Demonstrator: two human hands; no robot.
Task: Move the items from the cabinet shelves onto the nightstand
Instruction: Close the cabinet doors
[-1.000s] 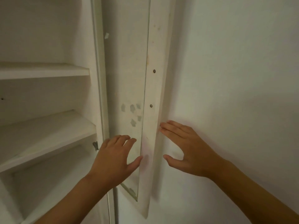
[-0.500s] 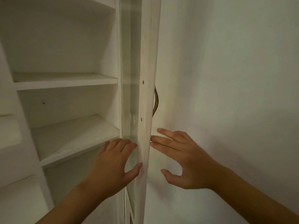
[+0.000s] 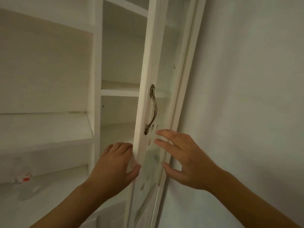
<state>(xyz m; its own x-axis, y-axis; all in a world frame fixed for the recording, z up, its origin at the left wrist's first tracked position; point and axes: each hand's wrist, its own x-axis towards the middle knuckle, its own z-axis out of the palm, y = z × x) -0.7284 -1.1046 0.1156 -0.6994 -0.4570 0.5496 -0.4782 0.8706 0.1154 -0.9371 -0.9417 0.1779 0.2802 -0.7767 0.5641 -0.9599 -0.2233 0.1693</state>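
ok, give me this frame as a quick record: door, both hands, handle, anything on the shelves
door: white glass-panelled cabinet door, partly open, seen nearly edge-on
left hand: fingers curled round the door's free edge, thumb on its front
right hand: fingers straight and spread, at the door's outer face; contact not clear
handle: metal bow handle on the door, above both hands, untouched
shelves: white shelves visible behind the door hold nothing
item: small blurred white and red object on a lower left shelf; kind cannot be told
nightstand: not in view

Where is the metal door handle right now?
In the head view, the metal handle sits mid-frame on the door's white frame, just above the right hand.
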